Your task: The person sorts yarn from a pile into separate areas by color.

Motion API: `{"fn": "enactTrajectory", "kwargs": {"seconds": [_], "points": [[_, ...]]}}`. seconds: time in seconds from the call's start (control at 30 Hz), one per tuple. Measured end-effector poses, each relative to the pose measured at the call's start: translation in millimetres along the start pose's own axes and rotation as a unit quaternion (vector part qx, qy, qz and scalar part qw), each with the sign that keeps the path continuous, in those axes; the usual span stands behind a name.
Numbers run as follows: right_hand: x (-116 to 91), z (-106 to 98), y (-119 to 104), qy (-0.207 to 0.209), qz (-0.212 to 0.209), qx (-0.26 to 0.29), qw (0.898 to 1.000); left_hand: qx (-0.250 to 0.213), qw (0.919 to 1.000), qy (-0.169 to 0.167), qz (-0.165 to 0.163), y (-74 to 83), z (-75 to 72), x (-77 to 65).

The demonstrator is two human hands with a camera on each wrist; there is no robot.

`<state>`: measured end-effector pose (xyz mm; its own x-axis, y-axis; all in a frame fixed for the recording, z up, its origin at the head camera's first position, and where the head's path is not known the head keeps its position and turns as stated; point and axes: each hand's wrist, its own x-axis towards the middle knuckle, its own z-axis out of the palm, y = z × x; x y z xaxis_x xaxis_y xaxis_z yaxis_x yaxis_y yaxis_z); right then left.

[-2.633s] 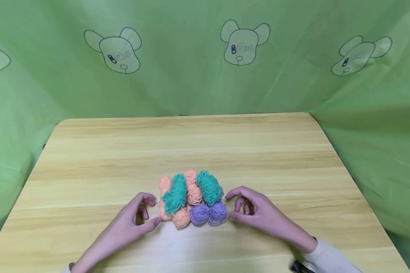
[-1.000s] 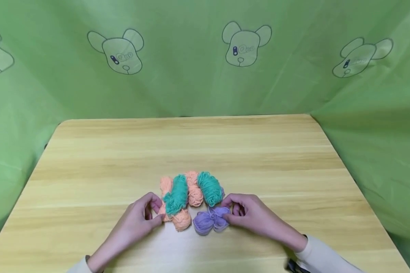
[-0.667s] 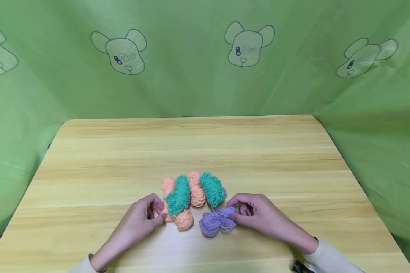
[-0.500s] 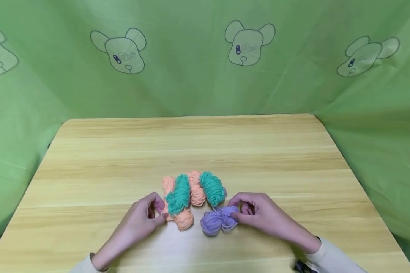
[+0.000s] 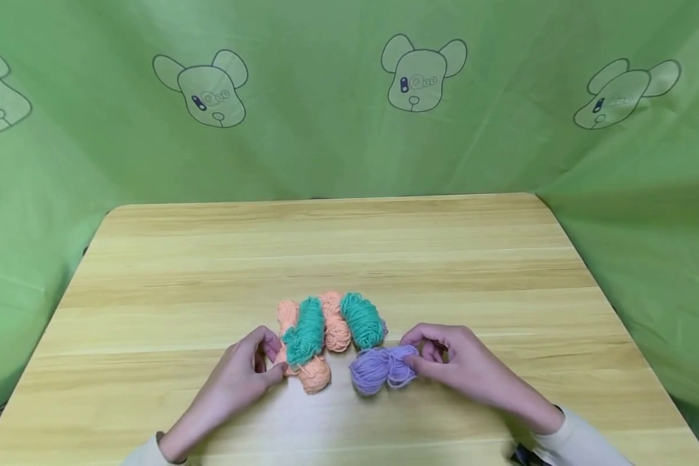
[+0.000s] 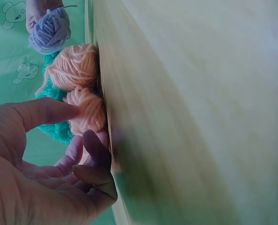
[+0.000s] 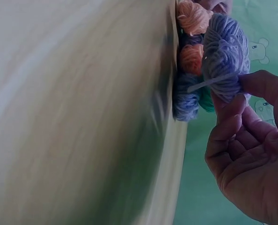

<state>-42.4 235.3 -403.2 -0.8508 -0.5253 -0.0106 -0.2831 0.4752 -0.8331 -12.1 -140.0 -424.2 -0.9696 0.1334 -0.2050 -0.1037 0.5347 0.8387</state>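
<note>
head view: purple yarn skein [image 5: 381, 369], two-lobed

Purple yarn skeins [image 5: 371, 372], peach skeins [image 5: 314, 376], teal skeins [image 5: 364, 321], tan wood-grain tabletop [image 5: 349, 252], green curtain [image 5: 309, 142] printed with outlined animal heads [image 5: 210, 97], off-white sleeves [image 5: 582, 443]

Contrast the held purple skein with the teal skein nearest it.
The purple skein is pinched by the right hand, held above the table; the teal skein rests unheld. The purple skein narrows at its middle; the teal skein is one plump roll. Both are wound yarn.
</note>
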Motion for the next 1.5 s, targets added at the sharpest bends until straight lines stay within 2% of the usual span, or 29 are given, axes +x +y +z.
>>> {"fn": "enactTrajectory", "kwargs": {"seconds": [0.23,0.57,1.1,1.5], "points": [[-5,-7,2,0.031,-0.001,0.005,1.0,-0.025,0.9995,-0.016,-0.008,-0.8,-0.2,0.3],[-11,-15,4,0.064,0.023,0.028,0.997,-0.017,0.9996,-0.02,-0.009,1.8,-1.3,1.6],[-14,-25,12,0.116,0.056,0.095,0.987,-0.021,0.9997,-0.01,-0.011,2.5,-1.0,3.3],[-19,-36,14,0.15,0.092,0.106,0.979,-0.006,0.9998,0.008,-0.016,2.6,-1.7,2.4]]}}
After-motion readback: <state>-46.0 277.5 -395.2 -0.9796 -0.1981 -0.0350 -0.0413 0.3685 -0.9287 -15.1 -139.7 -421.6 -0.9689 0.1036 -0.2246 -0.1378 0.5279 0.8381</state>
